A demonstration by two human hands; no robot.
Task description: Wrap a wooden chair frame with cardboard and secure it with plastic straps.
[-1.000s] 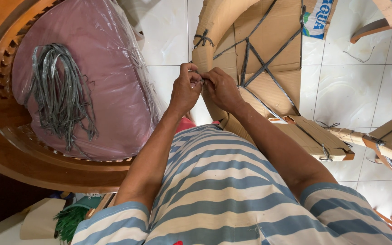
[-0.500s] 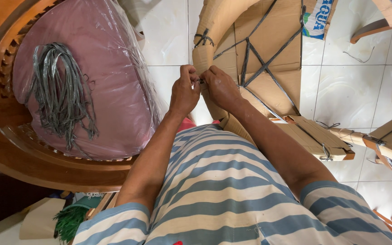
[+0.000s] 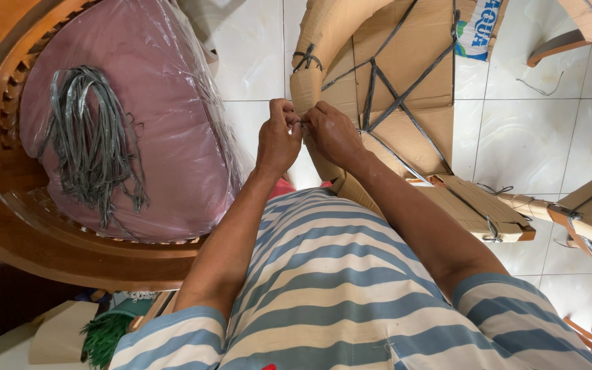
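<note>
Nearest the camera, two forearms are reaching out from striped sleeves over the lap and meeting just ahead. The left hand (image 3: pixel 279 140) and right hand (image 3: pixel 330 131) are touching fingertip to fingertip, both pinching closed on a short stretch of grey plastic strap (image 3: pixel 302 123). The strap end is lying between the two grips, running roughly left to right, right against the rounded edge of the cardboard-wrapped chair part (image 3: pixel 392 89) just beyond the knuckles. Both hands are equally near it. Farther left, a loose bundle of grey straps (image 3: pixel 90 144) is lying on the plastic-covered cushion (image 3: pixel 173 151) of a wooden chair (image 3: pixel 8 62).
</note>
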